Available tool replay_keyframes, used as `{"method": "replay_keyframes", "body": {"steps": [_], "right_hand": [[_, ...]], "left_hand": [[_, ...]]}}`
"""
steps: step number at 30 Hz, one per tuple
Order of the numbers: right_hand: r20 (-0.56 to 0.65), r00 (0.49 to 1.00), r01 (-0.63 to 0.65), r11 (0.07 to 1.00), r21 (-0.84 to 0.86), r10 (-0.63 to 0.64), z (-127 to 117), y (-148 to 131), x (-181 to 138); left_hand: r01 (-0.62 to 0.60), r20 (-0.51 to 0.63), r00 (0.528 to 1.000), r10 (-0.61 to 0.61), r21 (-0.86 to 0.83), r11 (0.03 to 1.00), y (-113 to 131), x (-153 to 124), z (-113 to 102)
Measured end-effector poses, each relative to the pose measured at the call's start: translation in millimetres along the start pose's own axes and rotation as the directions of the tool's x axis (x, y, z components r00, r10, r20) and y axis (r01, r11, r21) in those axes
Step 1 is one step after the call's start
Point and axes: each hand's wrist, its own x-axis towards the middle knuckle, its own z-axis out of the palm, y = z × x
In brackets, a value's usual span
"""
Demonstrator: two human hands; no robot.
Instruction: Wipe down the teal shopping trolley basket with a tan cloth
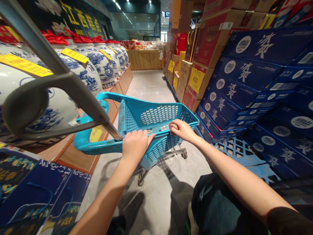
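A turquoise plastic shopping cart with latticed basket walls (157, 151) stood near the view's centre, its looped turquoise push bar (105, 147) toward nine o'clock and its basket end toward three; the left hand (137, 145), at seven o'clock, held the near rim under folded fingers; the right hand (180, 129), toward four, was curled into a narrow fist at that rim, though whether it gripped it I could not tell; the step in hand seemed to be steering or steadying the cart from its side; the next move probably called for even pressure, sparing the round blue-and-white porcelain jars (107, 70) at ten o'clock and the stacked dark-blue cardboard cartons (244, 73) at two
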Motion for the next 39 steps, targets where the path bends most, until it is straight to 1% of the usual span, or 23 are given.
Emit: {"method": "replay_keyframes", "body": {"steps": [3, 6, 9, 12, 14, 18, 19, 21, 23, 24, 26, 28, 30, 32, 33, 34, 35, 37, 39], "right_hand": [[-0.032, 0.996, -0.086, 0.995, -0.047, 0.085, -6, 7, 2], [-0.03, 0.995, -0.097, 0.991, -0.087, 0.095, -4, -1, -3], [0.01, 1.0, -0.011, 0.99, -0.14, 0.013, 0, -16, -10], [0.058, 0.995, 0.086, 0.973, -0.214, -0.075, 0, -24, -13], [0.078, 0.994, 0.094, 0.973, -0.211, -0.079, -1, -23, -13], [0.085, 0.994, 0.085, 0.987, -0.136, -0.074, -7, -18, -9], [0.071, 0.996, 0.058, 0.989, -0.133, -0.049, -9, -16, -8], [0.024, 0.998, -0.058, 0.985, -0.161, 0.063, -14, -10, -5], [-0.036, 0.978, -0.209, 0.955, -0.209, 0.206, -19, -4, -2], [-0.059, 0.964, -0.265, 0.937, -0.228, 0.258, -21, -1, -1], [-0.086, 0.954, -0.299, 0.922, -0.247, 0.287, -21, 2, -1], [-0.086, 0.968, -0.25, 0.937, -0.243, 0.236, -16, 0, -3], [-0.061, 0.99, -0.134, 0.968, -0.214, 0.124, -9, -6, -6], [-0.027, 1.0, -0.007, 0.985, -0.174, 0.002, -4, -13, -9], [-0.01, 0.999, 0.037, 0.986, -0.161, -0.039, -3, -15, -10], [0.002, 0.999, 0.051, 0.986, -0.157, -0.052, -4, -16, -10], [0.009, 1.0, 0.029, 0.986, -0.165, -0.028, -6, -16, -10], [0.0, 0.995, -0.094, 0.976, -0.197, 0.096, -12, -12, -7], [-0.024, 0.976, -0.215, 0.951, -0.224, 0.215, -18, -6, -4]], "left_hand": [[-0.009, -0.013, 1.0, 0.009, 0.024, 1.0, 0, 0, 0], [-0.011, -0.009, 1.0, 0.011, 0.04, 0.999, 0, 2, -1], [-0.01, 0.012, 1.0, 0.01, 0.035, 0.999, 1, 2, -3], [-0.001, 0.039, 0.999, 0.001, 0.018, 1.0, 2, 3, -5], [0.005, 0.051, 0.999, -0.005, 0.009, 1.0, 3, 3, -5], [0.017, 0.065, 0.998, -0.017, -0.012, 1.0, 3, 3, -4], [0.02, 0.066, 0.998, -0.019, -0.018, 1.0, 3, 3, -4], [0.026, 0.069, 0.997, -0.023, -0.033, 0.999, 4, 4, -4], [0.031, 0.08, 0.996, -0.028, -0.049, 0.998, 5, 4, -4], [0.035, 0.089, 0.996, -0.03, -0.056, 0.998, 5, 4, -4], [0.046, 0.105, 0.994, -0.038, -0.072, 0.996, 6, 5, -4], [0.056, 0.117, 0.992, -0.045, -0.087, 0.995, 6, 5, -5], [0.062, 0.126, 0.991, -0.05, -0.09, 0.994, 7, 5, -6], [0.063, 0.132, 0.99, -0.051, -0.085, 0.994, 7, 5, -6], [0.062, 0.131, 0.99, -0.051, -0.084, 0.995, 7, 5, -6], [0.06, 0.13, 0.99, -0.049, -0.084, 0.995, 6, 5, -6], [0.058, 0.127, 0.991, -0.047, -0.085, 0.995, 6, 5, -6], [0.058, 0.123, 0.991, -0.047, -0.086, 0.995, 6, 5, -6], [0.06, 0.124, 0.991, -0.049, -0.084, 0.995, 6, 5, -6]]}}
